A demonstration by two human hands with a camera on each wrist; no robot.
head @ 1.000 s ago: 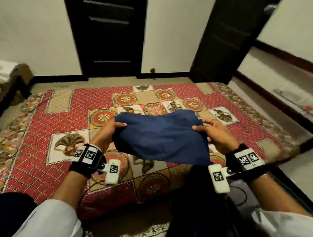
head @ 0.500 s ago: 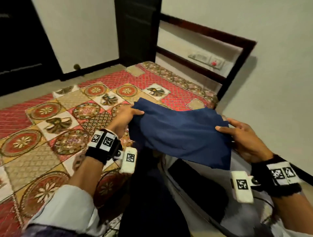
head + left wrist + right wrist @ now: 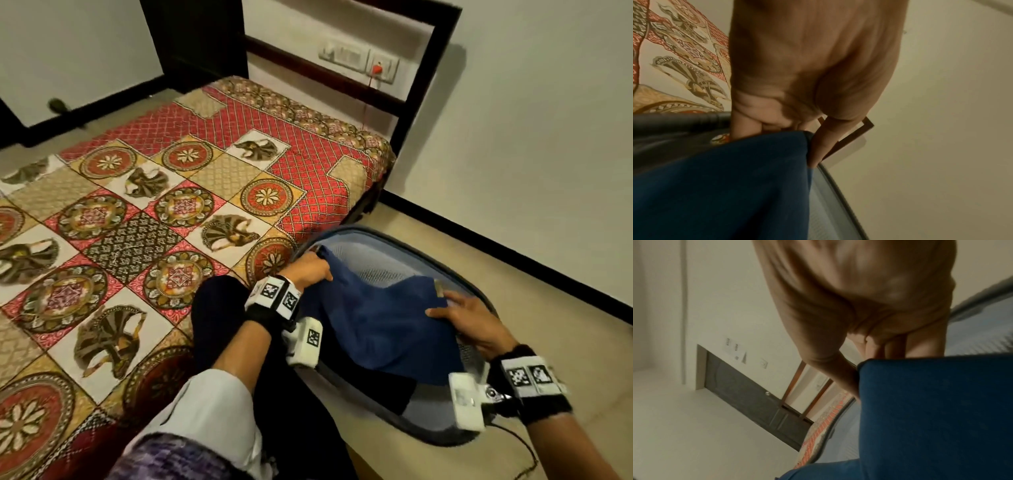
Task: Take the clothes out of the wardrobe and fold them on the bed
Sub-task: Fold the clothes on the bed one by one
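Note:
A folded dark blue garment (image 3: pixel 383 322) hangs between my hands over a grey mesh basket (image 3: pixel 373 270) that stands on the floor at the bed's right side. My left hand (image 3: pixel 317 270) pinches the garment's far left corner near the basket's rim. My right hand (image 3: pixel 459 310) grips the right corner, thumb on top. In the left wrist view the fingers (image 3: pixel 816 151) curl round the blue garment (image 3: pixel 725 186) at its edge. The right wrist view shows the blue garment (image 3: pixel 931 410) under the curled fingers (image 3: pixel 851 381). The patterned red bed (image 3: pixel 171 192) lies to the left.
A dark cloth (image 3: pixel 390 390) lies in the basket under the blue garment. My dark-trousered knee (image 3: pixel 219 308) leans on the bed's edge. A dark headboard frame (image 3: pixel 421 68) and a switch panel (image 3: pixel 359 60) are on the wall. A cable (image 3: pixel 524 448) runs over the floor.
My head has turned right from the bed. Both hands have carried the blue garment right and down, from above the bed to the mesh basket on the floor.

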